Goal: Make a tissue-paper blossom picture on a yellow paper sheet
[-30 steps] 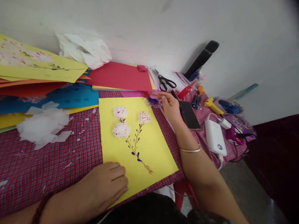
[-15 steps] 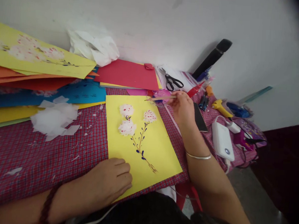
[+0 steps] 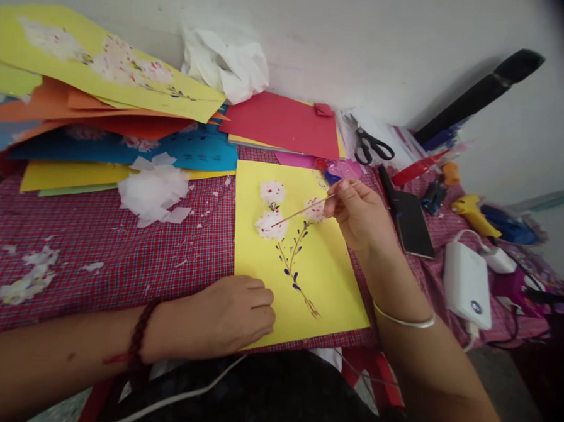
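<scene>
A yellow card [image 3: 320, 282] lies on the red checked cloth [image 3: 119, 259], bearing white tissue flowers [image 3: 268, 223] and a dark blue painted stem [image 3: 292, 262]. My right hand [image 3: 362, 215] pinches a thin wooden stick [image 3: 301, 212], whose tip points at the lower white flower. My left hand [image 3: 232, 315] lies flat with fingers together on the card's near left corner, pressing it down.
Stacked coloured sheets [image 3: 108, 101] fill the back left, with torn white tissue [image 3: 153, 188] beside them. A red sheet [image 3: 286, 123], scissors [image 3: 370, 143], a phone [image 3: 411, 221], a white power bank [image 3: 467, 284] and a yellow glue gun [image 3: 473, 211] sit at the right.
My right hand has come back from the paint spots at the card's far edge with the stick and now holds it over the flowers. The left hand stays put.
</scene>
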The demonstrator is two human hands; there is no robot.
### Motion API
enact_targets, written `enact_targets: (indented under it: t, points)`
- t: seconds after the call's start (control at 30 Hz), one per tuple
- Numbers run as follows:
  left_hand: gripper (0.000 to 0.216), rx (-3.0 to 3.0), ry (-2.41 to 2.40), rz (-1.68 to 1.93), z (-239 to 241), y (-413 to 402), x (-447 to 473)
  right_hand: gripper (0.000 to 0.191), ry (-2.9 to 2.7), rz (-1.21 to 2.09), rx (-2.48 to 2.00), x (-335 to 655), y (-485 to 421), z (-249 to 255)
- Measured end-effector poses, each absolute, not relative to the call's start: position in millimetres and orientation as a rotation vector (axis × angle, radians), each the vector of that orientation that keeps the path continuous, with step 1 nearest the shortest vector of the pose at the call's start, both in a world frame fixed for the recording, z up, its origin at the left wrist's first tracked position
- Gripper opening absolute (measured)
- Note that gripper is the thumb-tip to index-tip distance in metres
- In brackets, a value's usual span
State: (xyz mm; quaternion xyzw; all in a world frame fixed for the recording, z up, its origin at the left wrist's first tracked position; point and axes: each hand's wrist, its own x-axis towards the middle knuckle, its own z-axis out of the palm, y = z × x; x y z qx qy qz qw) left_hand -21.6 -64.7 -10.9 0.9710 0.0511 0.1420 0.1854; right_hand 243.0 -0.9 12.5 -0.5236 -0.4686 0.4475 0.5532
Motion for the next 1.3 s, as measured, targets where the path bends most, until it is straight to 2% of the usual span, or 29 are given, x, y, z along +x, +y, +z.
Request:
enact_targets:
  t: [1.3]
  points:
    - [0.027, 2.716, 0.18, 0.377, -7.4, -65.2, -21.7, 0.048, -1.052, 1.002, -1.319, 236.2, 4.0, 7.4]
